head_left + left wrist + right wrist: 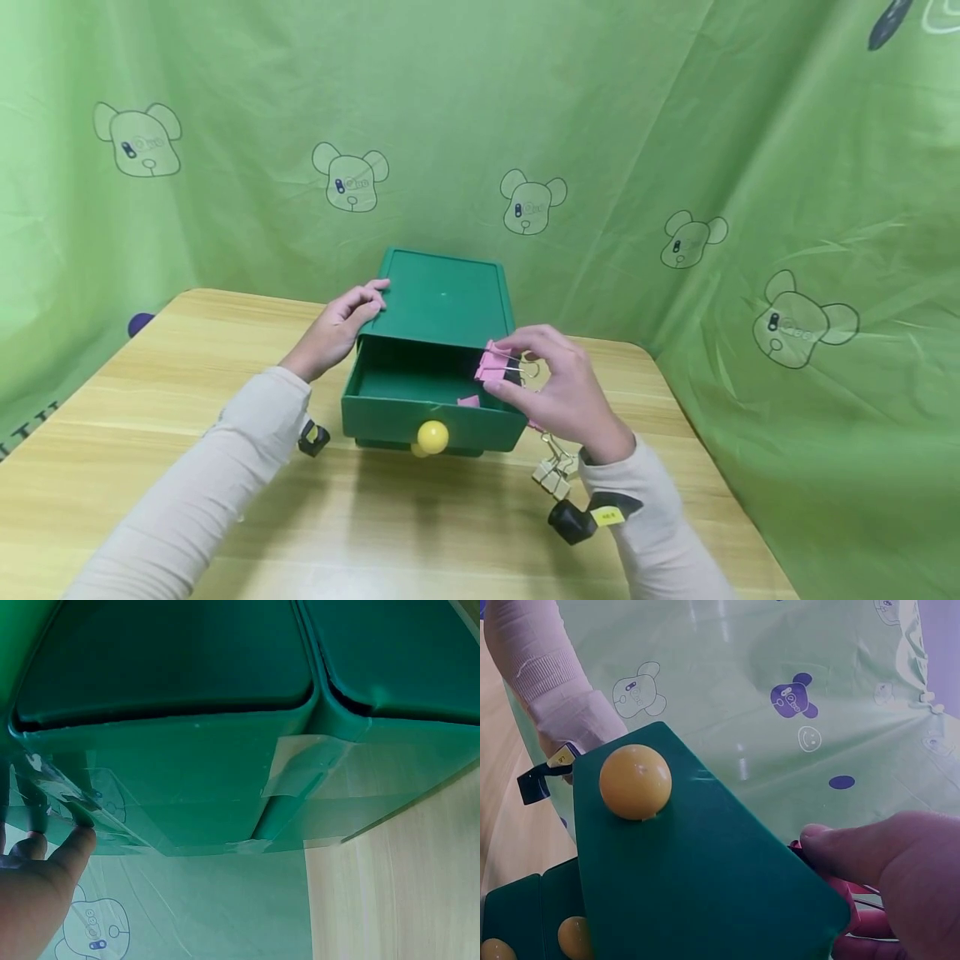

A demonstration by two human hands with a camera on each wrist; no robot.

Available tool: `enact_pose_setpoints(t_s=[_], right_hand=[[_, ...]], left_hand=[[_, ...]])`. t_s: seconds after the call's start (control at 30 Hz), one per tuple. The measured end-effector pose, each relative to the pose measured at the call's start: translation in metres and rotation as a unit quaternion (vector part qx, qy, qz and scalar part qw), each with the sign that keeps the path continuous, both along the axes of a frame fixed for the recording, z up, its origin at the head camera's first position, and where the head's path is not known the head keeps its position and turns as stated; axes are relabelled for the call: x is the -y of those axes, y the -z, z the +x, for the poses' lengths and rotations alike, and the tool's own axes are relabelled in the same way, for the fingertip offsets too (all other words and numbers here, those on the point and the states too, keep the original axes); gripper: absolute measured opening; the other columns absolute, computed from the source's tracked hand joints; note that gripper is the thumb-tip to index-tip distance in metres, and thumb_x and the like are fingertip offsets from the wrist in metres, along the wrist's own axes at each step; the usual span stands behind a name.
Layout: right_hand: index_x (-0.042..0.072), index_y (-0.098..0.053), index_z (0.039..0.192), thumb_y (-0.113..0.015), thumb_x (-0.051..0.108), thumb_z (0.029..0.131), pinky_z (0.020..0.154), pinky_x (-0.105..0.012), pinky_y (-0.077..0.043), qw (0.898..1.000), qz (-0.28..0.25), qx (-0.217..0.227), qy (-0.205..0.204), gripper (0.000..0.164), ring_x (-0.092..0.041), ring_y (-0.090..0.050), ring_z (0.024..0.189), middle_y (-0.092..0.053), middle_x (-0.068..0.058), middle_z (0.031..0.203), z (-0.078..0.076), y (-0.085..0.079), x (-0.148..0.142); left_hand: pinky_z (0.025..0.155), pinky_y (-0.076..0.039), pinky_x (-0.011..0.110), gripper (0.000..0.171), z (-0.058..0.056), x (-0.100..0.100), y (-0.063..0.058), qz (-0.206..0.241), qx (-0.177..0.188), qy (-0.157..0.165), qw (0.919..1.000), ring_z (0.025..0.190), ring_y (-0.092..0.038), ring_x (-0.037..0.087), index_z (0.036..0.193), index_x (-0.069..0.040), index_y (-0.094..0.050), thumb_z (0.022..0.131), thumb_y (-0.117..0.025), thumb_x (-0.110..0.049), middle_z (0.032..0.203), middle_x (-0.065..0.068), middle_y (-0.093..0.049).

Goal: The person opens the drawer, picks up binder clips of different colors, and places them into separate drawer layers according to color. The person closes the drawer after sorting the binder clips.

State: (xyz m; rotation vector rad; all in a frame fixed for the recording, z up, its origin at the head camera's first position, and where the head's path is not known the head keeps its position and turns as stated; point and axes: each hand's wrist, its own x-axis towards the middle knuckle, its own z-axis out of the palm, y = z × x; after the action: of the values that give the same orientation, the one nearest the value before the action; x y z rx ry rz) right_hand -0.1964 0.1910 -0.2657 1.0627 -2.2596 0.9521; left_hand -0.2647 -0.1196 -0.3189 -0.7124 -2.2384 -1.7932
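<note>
A green drawer cabinet (444, 292) stands on the table with its upper drawer (390, 419) pulled out, a yellow knob (432, 437) on the front. My left hand (341, 325) rests against the cabinet's upper left edge, and the left wrist view has its fingertips touching the side wall. Over the drawer's right front corner, my right hand (558, 383) pinches a pink binder clip (492, 363) between thumb and fingers. In the right wrist view the drawer front hides most of that clip. Another pink piece (468, 402) lies inside the drawer near the front wall.
Several gold binder clips (552, 477) lie on the wooden table (420, 533), right of the cabinet and near my right wrist. A bit of pink (535, 426) peeks out beside the drawer. Lower drawer fronts with yellow knobs (575, 937) show beneath. A green curtain (450, 108) encloses the table.
</note>
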Motion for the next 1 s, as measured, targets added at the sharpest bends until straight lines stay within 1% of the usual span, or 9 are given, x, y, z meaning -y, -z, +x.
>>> enact_pose_setpoints(t_s=[0.13,0.3,0.53,0.7,0.87,1.0], right_hand=[[0.008,-0.070,0.105,-0.086,0.016,0.073,0.078,-0.037,-0.050,1.000,0.000,0.005,-0.003,0.036,-0.016,-0.058,0.094,-0.066,-0.001,0.107,0.000,0.000,0.004],[0.008,-0.070,0.105,-0.086,0.016,0.073,0.077,-0.041,-0.052,1.000,0.004,0.003,-0.010,0.037,-0.016,-0.058,0.094,-0.065,-0.002,0.107,-0.001,0.001,0.008],[0.007,-0.069,0.106,-0.085,0.016,0.074,0.077,-0.036,-0.053,1.000,0.011,0.001,-0.018,0.037,-0.017,-0.059,0.093,-0.065,-0.003,0.107,-0.001,0.003,0.010],[0.006,-0.069,0.105,-0.085,0.018,0.075,0.078,-0.036,-0.052,1.000,0.014,-0.003,-0.022,0.037,-0.017,-0.059,0.094,-0.065,-0.002,0.106,-0.003,0.004,0.011],[0.002,-0.069,0.105,-0.084,0.016,0.075,0.078,-0.039,-0.052,1.000,0.019,-0.017,-0.018,0.036,-0.019,-0.060,0.097,-0.066,-0.005,0.107,-0.005,0.004,0.012],[0.002,-0.069,0.106,-0.082,0.015,0.077,0.078,-0.042,-0.052,0.999,0.024,-0.018,-0.015,0.035,-0.020,-0.060,0.097,-0.066,-0.006,0.107,-0.007,0.005,0.010]], left_hand=[[0.116,-0.018,0.046,0.024,0.000,0.000,0.001,0.002,0.000,0.001,1.0000,0.144,-0.021,0.022,0.105,0.001,-0.051,0.106,-0.040,-0.020,0.153,0.010,-0.035],[0.116,-0.019,0.045,0.024,0.000,-0.001,0.000,0.004,0.001,0.001,1.0000,0.144,-0.022,0.023,0.105,0.001,-0.052,0.106,-0.040,-0.020,0.152,0.011,-0.035],[0.115,-0.019,0.046,0.023,0.001,-0.001,0.000,0.007,0.001,0.003,1.0000,0.144,-0.022,0.023,0.105,0.001,-0.051,0.106,-0.040,-0.019,0.152,0.011,-0.035],[0.116,-0.018,0.046,0.023,0.001,0.000,0.001,0.010,0.001,0.005,0.9999,0.144,-0.022,0.023,0.105,0.002,-0.051,0.106,-0.040,-0.019,0.153,0.012,-0.035],[0.115,-0.019,0.045,0.023,0.000,0.000,0.001,0.010,-0.001,0.005,0.9999,0.144,-0.022,0.023,0.105,0.001,-0.051,0.106,-0.040,-0.019,0.152,0.011,-0.035],[0.115,-0.019,0.045,0.023,-0.001,0.000,0.001,0.009,-0.001,0.004,1.0000,0.144,-0.022,0.023,0.105,0.001,-0.051,0.106,-0.040,-0.019,0.152,0.011,-0.035]])
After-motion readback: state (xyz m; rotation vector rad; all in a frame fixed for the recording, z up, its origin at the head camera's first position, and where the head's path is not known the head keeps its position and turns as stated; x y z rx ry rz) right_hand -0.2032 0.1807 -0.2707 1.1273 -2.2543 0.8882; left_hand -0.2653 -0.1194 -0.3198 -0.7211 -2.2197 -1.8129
